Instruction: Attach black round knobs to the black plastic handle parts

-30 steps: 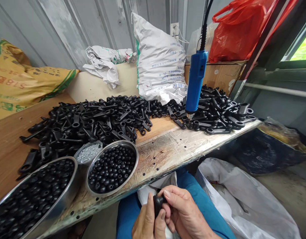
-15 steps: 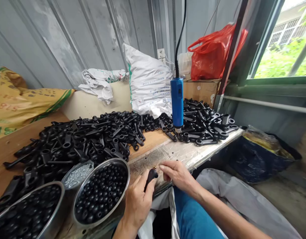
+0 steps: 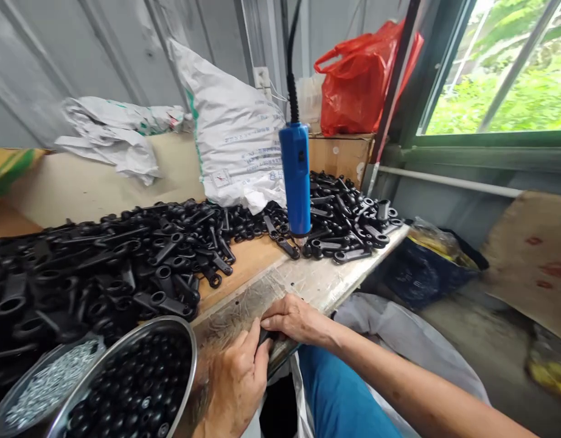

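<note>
My left hand (image 3: 239, 371) is closed around a small black crank handle (image 3: 264, 335), low over the near edge of the bench. Only a short dark stretch of that handle shows between thumb and fingers. My right hand (image 3: 295, 319) meets it from the right, its curled fingers covering the far end; whether they also pinch something small is hidden. To the left stands a metal bowl of black balls (image 3: 129, 377). Beside it is a clear tub of small silvery screws (image 3: 52, 380). A blue electric screwdriver (image 3: 295, 179) hangs upright beyond my hands, its tip near the bench.
Black crank handles lie heaped at left (image 3: 102, 255) and right (image 3: 344, 213) on the wooden bench (image 3: 248, 261). Behind them lean a white sack (image 3: 239, 134) and a cardboard box (image 3: 337, 158) under a red bag (image 3: 362, 79). A pale sack (image 3: 408, 340) lies right of my legs.
My right hand has come left onto the handle, covering the end that showed before. The view has turned right, so the bowls and bench sit farther left.
</note>
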### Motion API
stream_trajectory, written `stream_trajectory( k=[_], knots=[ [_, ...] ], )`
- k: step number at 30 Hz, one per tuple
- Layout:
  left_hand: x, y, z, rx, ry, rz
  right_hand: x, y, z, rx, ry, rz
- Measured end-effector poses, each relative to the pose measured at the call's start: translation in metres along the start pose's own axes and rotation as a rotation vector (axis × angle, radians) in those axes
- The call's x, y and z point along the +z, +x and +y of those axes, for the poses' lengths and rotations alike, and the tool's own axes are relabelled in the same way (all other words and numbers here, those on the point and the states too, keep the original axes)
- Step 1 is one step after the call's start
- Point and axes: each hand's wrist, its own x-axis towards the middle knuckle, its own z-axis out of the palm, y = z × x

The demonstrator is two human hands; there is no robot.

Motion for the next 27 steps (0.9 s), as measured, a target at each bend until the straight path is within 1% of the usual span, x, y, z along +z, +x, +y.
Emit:
stream_trajectory(
  k=[2,4,6,7,9,11,12,14,16,18,19,21,23,24,25,26,27],
  knots=[
    [0.002,-0.001,0.004,-0.075,-0.057,0.05,-0.002,0.002,-0.001,0.008,0.029,0.009],
    [0.002,-0.003,0.008,-0.188,-0.155,0.051,-0.002,0.001,-0.002,0.009,0.056,0.021],
    [0.002,-0.006,0.011,-0.259,-0.253,0.045,-0.001,-0.002,-0.003,0.008,0.077,0.05],
    [0.002,-0.007,0.011,-0.29,-0.3,0.067,0.001,-0.005,-0.004,0.007,0.084,0.085],
    [0.003,-0.009,0.01,-0.412,-0.422,0.163,0.008,-0.016,-0.003,-0.009,0.095,0.211],
    [0.005,-0.01,0.011,-0.555,-0.565,0.28,0.021,-0.031,0.0,-0.044,0.097,0.345],
    [0.005,-0.01,0.015,-0.603,-0.63,0.321,0.028,-0.039,0.002,-0.07,0.122,0.379],
    [0.006,-0.01,0.026,-0.688,-0.844,0.344,0.044,-0.056,0.006,-0.118,0.22,0.354],
    [0.007,-0.008,0.043,-0.81,-1.162,0.317,0.054,-0.069,0.009,-0.147,0.33,0.297],
    [0.009,-0.008,0.061,-0.943,-1.437,0.278,0.058,-0.076,0.01,-0.141,0.371,0.281],
    [0.011,-0.009,0.069,-0.993,-1.498,0.247,0.057,-0.079,0.011,-0.128,0.374,0.285],
    [0.016,-0.012,0.081,-1.043,-1.49,0.179,0.052,-0.082,0.015,-0.092,0.379,0.282],
    [0.022,-0.016,0.086,-1.047,-1.437,0.125,0.047,-0.083,0.018,-0.056,0.397,0.266],
    [0.023,-0.018,0.084,-1.016,-1.404,0.126,0.044,-0.084,0.02,-0.034,0.409,0.256],
    [0.023,-0.02,0.079,-0.955,-1.352,0.148,0.04,-0.084,0.02,-0.008,0.42,0.244],
    [0.022,-0.021,0.071,-0.876,-1.252,0.179,0.035,-0.084,0.02,0.02,0.428,0.237],
    [0.02,-0.022,0.06,-0.769,-1.101,0.215,0.029,-0.084,0.019,0.049,0.429,0.236]
  ],
)
